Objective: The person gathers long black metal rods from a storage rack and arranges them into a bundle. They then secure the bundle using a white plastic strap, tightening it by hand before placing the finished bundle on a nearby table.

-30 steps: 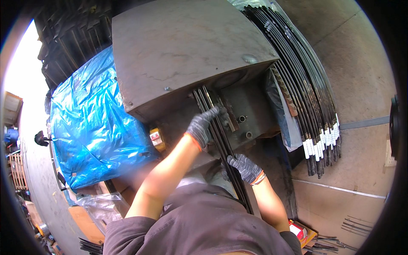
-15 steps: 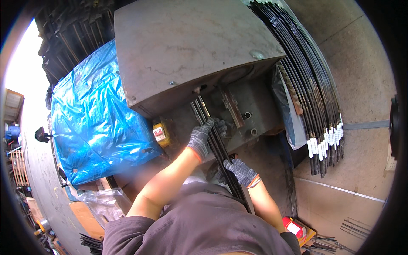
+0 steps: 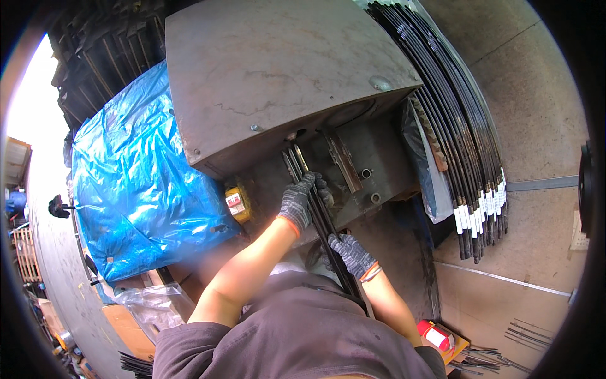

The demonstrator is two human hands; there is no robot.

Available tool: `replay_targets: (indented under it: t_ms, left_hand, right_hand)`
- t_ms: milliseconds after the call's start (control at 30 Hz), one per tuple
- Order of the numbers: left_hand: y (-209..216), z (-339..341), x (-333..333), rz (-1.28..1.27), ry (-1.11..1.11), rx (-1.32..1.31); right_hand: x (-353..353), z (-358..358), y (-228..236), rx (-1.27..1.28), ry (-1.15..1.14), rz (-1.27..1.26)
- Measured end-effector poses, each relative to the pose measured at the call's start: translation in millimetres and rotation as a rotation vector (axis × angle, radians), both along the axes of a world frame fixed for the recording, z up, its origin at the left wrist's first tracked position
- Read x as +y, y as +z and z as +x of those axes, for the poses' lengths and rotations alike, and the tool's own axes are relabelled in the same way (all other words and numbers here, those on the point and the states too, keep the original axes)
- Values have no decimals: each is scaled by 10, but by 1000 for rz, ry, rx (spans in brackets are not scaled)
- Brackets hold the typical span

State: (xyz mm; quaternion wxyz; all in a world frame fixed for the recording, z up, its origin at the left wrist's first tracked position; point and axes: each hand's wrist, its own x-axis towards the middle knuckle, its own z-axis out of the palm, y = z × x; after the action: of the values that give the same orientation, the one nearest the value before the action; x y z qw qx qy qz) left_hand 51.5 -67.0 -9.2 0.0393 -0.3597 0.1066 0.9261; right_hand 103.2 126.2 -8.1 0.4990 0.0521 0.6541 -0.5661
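Note:
Both my hands wear grey knit gloves with orange cuffs. A small bundle of dark metal rods (image 3: 324,222) runs from my waist up under a big grey metal housing (image 3: 284,63). My left hand (image 3: 297,203) is closed around the rods near their far ends. Closer to my body, my right hand (image 3: 352,254) grips the same bundle from its right side. The rods' bare tips lie just below an opening in the housing's lower front. Beside them a metal channel bar (image 3: 343,163) slants down under the housing. My shirt front hides the rods' near ends.
Blue plastic sheeting (image 3: 139,183) covers a stack on the left. A yellow box (image 3: 237,203) sits by the housing. Long black rods with white-banded ends (image 3: 454,126) lie in a row at right. A red cylinder (image 3: 435,335) and loose rods (image 3: 483,361) are at lower right.
The view has shifted slightly. Both hands keep their grip on the rods, which look almost unmoved beneath the housing.

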Motion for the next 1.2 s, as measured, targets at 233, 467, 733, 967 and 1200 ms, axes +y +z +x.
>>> replay_targets:
  t_ms: [233, 467, 733, 967, 1200]
  left_hand:
    - [-65, 30, -34, 13, -46, 68]
    - [-34, 53, -54, -110, -149, 50]
    - [-143, 61, 3, -131, -180, 125]
    - [-100, 24, 26, -166, -169, 69]
    - [-94, -44, 97, -124, -97, 19]
  right_hand:
    - [-46, 1, 45, 82, 38, 47]
    - [104, 27, -124, 107, 102, 1]
    - [391, 155, -265, 80, 109, -21]
    - [186, 7, 31, 41, 88, 32]
    - [193, 15, 14, 68, 72, -1]
